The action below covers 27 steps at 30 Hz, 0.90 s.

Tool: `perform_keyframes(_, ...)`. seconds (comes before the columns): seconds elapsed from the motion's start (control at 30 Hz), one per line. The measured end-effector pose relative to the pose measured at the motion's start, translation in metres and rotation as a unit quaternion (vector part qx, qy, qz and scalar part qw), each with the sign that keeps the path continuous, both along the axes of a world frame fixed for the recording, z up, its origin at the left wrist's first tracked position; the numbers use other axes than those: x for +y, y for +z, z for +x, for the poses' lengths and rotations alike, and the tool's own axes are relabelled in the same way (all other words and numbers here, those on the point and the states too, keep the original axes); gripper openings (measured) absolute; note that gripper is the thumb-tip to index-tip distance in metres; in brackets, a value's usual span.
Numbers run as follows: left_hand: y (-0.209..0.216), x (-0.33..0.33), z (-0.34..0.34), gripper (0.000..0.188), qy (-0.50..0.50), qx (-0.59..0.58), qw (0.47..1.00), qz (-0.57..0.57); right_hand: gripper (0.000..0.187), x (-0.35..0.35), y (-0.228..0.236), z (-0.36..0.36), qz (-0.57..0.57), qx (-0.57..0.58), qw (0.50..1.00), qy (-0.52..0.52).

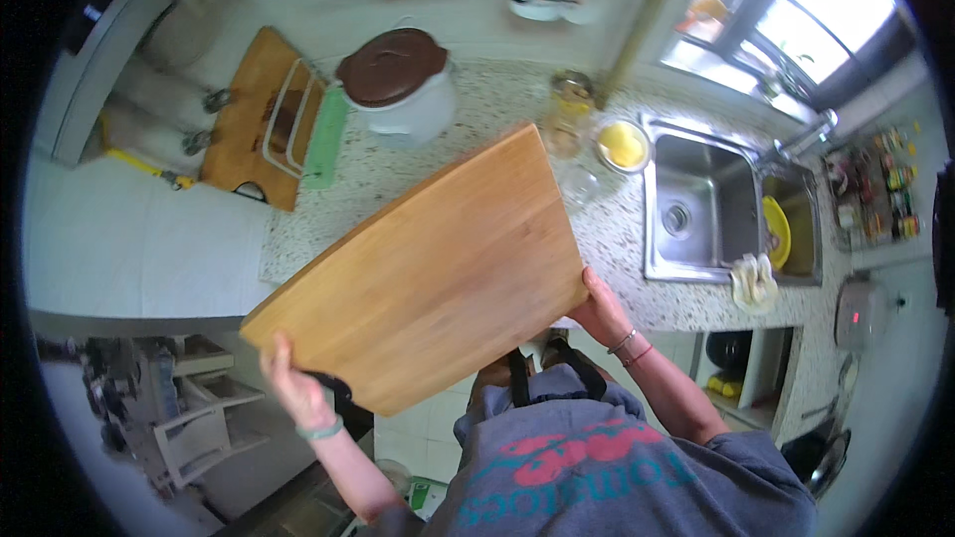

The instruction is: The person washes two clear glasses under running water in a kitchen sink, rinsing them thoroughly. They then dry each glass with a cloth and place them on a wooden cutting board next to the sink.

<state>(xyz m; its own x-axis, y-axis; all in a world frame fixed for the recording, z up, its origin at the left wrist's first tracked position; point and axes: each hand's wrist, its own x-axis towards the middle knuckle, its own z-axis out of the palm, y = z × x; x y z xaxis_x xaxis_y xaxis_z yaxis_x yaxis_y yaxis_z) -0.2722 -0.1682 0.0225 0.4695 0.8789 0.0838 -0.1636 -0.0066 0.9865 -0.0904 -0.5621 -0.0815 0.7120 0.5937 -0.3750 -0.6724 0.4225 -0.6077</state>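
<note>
Grey short-sleeved T-shirt (686,477), loose fit, red fruit print (572,452) on the front, teal lettering (567,499) alongside. Left wrist (314,414): one pale green bangle (320,429). Right wrist (630,349): silvery bracelet (622,342) plus thin red cord (638,356), both snug, side by side.

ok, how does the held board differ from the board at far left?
The held board is in the left hand and right hand; no hand touches the left board.
A white wire frame crosses the left board; none crosses the held board.
The held board looks lighter, the left board more orange-brown.
Both are flat and wood-coloured.
</note>
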Motion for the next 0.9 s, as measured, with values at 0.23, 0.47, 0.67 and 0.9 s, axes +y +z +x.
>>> perform_keyframes(0.23,-0.086,-0.090,0.116,0.039,-0.198,0.122,0.962,-0.140,0.054,-0.128,-0.057,-0.080,-0.300,0.009,0.948,-0.102)
perform_keyframes(0.47,-0.176,-0.113,0.172,0.032,-0.276,0.161,0.938,-0.138,0.058,-0.156,-0.101,-0.109,-0.346,0.045,0.924,-0.159)
perform_keyframes(0.67,-0.206,-0.114,0.203,0.027,-0.291,0.188,0.933,-0.100,0.056,-0.133,-0.085,-0.102,-0.364,0.119,0.898,-0.215)
perform_keyframes(0.9,-0.213,-0.123,0.224,0.030,-0.276,0.221,0.935,-0.024,0.055,-0.142,-0.134,-0.105,-0.407,0.121,0.879,-0.215)
